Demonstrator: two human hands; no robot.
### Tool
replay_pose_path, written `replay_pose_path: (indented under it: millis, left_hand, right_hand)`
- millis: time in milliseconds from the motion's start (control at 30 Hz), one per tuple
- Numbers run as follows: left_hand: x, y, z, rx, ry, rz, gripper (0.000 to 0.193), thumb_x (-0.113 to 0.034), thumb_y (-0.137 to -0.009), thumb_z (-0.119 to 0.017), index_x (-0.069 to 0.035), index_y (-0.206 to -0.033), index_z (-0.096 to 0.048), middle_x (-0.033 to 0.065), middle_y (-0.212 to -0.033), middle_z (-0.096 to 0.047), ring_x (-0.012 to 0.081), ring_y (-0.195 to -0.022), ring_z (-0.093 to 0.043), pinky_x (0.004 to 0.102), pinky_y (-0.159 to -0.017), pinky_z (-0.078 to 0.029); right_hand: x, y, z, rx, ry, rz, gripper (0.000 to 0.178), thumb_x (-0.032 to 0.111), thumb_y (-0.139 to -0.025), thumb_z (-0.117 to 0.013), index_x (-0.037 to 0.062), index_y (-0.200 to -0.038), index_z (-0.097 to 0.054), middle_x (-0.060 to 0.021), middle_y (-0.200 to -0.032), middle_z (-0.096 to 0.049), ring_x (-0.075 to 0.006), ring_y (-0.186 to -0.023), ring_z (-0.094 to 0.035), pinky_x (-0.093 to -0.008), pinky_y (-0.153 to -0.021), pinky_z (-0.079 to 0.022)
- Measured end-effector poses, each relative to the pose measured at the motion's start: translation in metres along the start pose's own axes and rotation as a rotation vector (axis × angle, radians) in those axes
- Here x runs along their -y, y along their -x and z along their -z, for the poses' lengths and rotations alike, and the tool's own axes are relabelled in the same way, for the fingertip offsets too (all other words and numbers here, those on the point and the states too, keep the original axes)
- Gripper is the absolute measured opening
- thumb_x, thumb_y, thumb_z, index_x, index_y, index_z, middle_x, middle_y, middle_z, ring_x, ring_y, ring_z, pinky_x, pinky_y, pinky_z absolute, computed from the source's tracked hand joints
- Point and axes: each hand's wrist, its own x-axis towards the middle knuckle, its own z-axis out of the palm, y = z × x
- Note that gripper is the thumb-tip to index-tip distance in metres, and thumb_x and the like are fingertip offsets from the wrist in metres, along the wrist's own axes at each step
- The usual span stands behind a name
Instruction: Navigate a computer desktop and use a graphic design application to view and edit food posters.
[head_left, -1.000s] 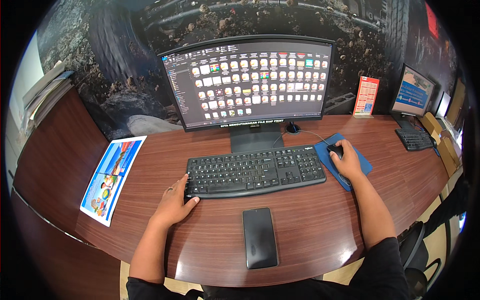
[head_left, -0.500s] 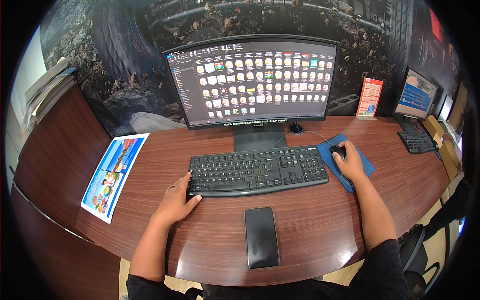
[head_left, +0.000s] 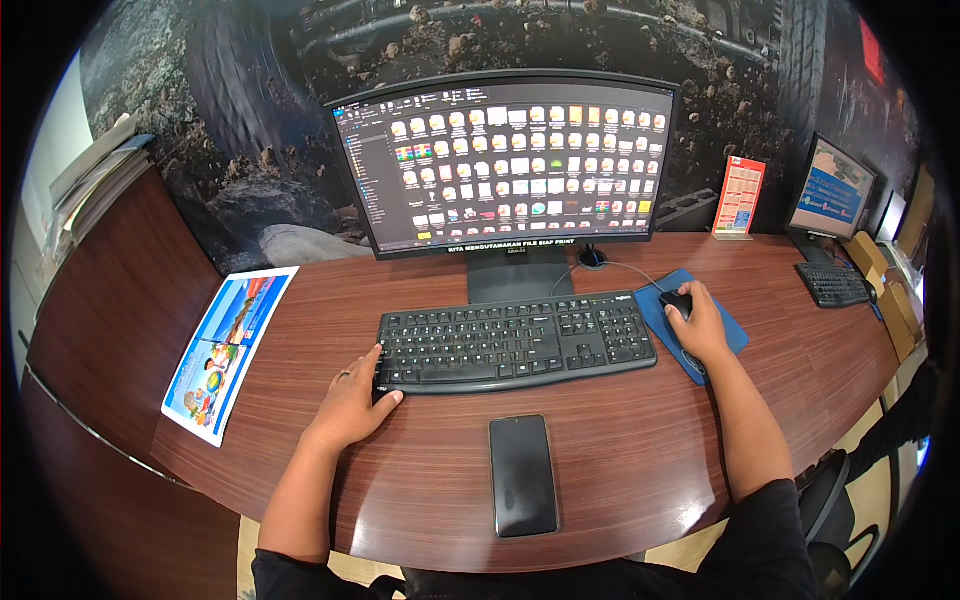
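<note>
— Head view first: where does the right hand (head_left: pixel 697 325) sit?
— On the black mouse (head_left: pixel 677 300), which lies on the blue mouse pad (head_left: pixel 723 325) just right of the keyboard (head_left: pixel 515 340). The grip is curled loosely over the mouse, palm down, fingers draped on top.
— And the left hand (head_left: pixel 352 400)?
— It rests on the tabletop (head_left: pixel 640 450) at the keyboard's near left corner, fingers relaxed and half spread, fingertips touching the keyboard's edge; it has hold of nothing.
— What lies around them?
— A dark phone (head_left: pixel 522 475) lies flat, screen up, in front of the keyboard, between the two forearms. Behind the keyboard stands a monitor (head_left: pixel 505 160) showing a grid of thumbnails. A colourful printed sheet (head_left: pixel 228 350) lies well off to the left.
</note>
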Motion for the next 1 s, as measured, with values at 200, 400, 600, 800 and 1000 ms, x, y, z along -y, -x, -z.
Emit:
replay_pose_path:
  millis: [200, 400, 600, 800, 1000]
  left_hand:
    - [-0.002, -0.001, 0.000, 0.002, 0.001, 0.005, 0.085, -0.031, -0.095, -0.073, 0.005, -0.160, -0.033, 0.0355, -0.154, -0.048, 0.0473, -0.146, -0.045, 0.0492, -0.122, -0.035]
    - [0.000, -0.002, 0.000, 0.004, 0.007, 0.015, 0.085, -0.032, -0.095, -0.073, 0.004, -0.161, -0.033, 0.0356, -0.154, -0.048, 0.0476, -0.146, -0.045, 0.0497, -0.122, -0.035]
    - [0.001, -0.003, -0.002, -0.018, 0.002, 0.001, 0.078, -0.030, -0.098, -0.070, 0.003, -0.160, -0.035, 0.0345, -0.152, -0.051, 0.0475, -0.145, -0.047, 0.0492, -0.120, -0.037]
    - [0.020, -0.006, -0.012, -0.122, 0.085, 0.047, 0.059, -0.023, -0.105, -0.057, 0.000, -0.157, -0.040, 0.0297, -0.144, -0.060, 0.0454, -0.135, -0.056, 0.0496, -0.115, -0.043]
    - [0.019, -0.008, -0.014, -0.163, 0.088, 0.046, 0.057, -0.022, -0.105, -0.057, -0.004, -0.156, -0.043, 0.0282, -0.139, -0.064, 0.0464, -0.130, -0.060, 0.0523, -0.111, -0.045]
  right_hand:
    - [-0.001, -0.001, 0.000, -0.015, 0.007, -0.022, 0.038, 0.018, -0.090, -0.076, 0.0028, -0.119, -0.057, -0.0210, -0.119, -0.065, -0.0413, -0.113, -0.065, -0.0471, -0.095, -0.051]
    - [-0.001, -0.002, -0.001, -0.008, -0.003, -0.012, 0.037, 0.019, -0.090, -0.076, 0.0034, -0.119, -0.057, -0.0194, -0.119, -0.065, -0.0399, -0.112, -0.064, -0.0459, -0.095, -0.051]
    - [-0.005, 0.000, -0.003, -0.032, -0.006, 0.027, 0.037, 0.017, -0.090, -0.076, 0.0035, -0.119, -0.058, -0.0185, -0.119, -0.065, -0.0393, -0.112, -0.064, -0.0457, -0.095, -0.051]
    - [0.010, 0.000, 0.004, -0.026, -0.006, -0.003, 0.030, 0.015, -0.091, -0.075, 0.0031, -0.115, -0.061, -0.0171, -0.119, -0.066, -0.0379, -0.112, -0.065, -0.0444, -0.094, -0.052]
    - [0.001, -0.001, 0.002, -0.025, -0.055, 0.078, 0.029, 0.014, -0.090, -0.078, 0.0016, -0.113, -0.067, -0.0166, -0.119, -0.066, -0.0368, -0.112, -0.065, -0.0422, -0.095, -0.053]
